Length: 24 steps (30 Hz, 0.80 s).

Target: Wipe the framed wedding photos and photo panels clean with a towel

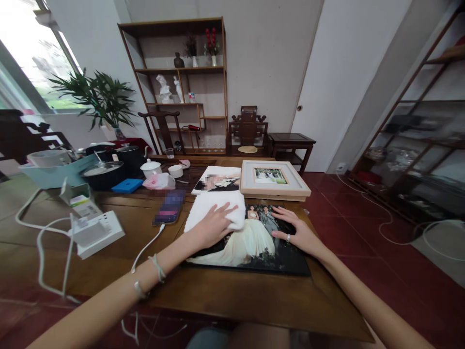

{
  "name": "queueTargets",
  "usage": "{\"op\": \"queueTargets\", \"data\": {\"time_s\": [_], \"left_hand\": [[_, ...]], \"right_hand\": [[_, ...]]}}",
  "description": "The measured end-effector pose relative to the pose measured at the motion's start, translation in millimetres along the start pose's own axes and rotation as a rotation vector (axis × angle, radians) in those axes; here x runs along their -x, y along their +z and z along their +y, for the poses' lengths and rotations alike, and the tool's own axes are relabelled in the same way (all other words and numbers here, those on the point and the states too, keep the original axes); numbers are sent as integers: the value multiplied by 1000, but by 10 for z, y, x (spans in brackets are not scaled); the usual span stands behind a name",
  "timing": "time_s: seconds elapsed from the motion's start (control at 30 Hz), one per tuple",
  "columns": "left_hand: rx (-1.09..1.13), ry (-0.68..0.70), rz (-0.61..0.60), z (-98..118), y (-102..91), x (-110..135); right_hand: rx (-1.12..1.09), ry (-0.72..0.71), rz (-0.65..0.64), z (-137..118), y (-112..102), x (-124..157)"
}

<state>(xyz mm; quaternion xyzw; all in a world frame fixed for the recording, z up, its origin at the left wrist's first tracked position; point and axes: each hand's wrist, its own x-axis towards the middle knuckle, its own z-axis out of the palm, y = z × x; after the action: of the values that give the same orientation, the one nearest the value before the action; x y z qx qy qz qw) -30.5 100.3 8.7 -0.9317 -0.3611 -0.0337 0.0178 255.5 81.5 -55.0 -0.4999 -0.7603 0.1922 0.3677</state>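
Note:
A dark wedding photo panel [254,242] lies flat near the front edge of the wooden table. Over its upper left part is a folded white cloth [218,206]. My left hand [214,224] rests on this cloth with its fingers stretched out, pressing it from above. On the panel's right side lies my right hand [296,230], fingers spread and holding nothing, a ring on one finger. The panel's upper left corner is hidden under the cloth.
Behind the panel lie a framed photo [272,180] and a white photo print [218,178]. To the left are a charging phone [170,207], an opened white box [100,232], a white cable [39,261], black pots [103,174] and a white lidded cup [150,168].

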Motion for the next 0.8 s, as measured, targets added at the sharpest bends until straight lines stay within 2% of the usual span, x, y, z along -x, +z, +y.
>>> {"op": "queueTargets", "data": {"time_s": [0.1, 0.2, 0.3, 0.37, 0.43, 0.63, 0.73, 0.8], "left_hand": [[-23, 5, -49, 362, -2, 207], [-57, 101, -67, 725, -12, 519], [-27, 188, -82, 901, -61, 710], [4, 172, -105, 873, -102, 688], [22, 142, -118, 745, -119, 547], [48, 72, -51, 264, 2, -152], [-10, -18, -38, 251, 30, -325], [-58, -17, -43, 368, 30, -295]], "right_hand": [[3, 1, 5, -3, 0, -2], [3, 1, 11, -6, 1, -4], [-1, -2, 7, -1, 2, -4], [4, -9, 9, 7, 2, -3], [14, -13, 8, 14, 2, -2], [20, -11, 1, -5, 1, 1], [12, -4, 11, -30, 2, 1], [8, 0, 20, -35, 1, 0]]}}
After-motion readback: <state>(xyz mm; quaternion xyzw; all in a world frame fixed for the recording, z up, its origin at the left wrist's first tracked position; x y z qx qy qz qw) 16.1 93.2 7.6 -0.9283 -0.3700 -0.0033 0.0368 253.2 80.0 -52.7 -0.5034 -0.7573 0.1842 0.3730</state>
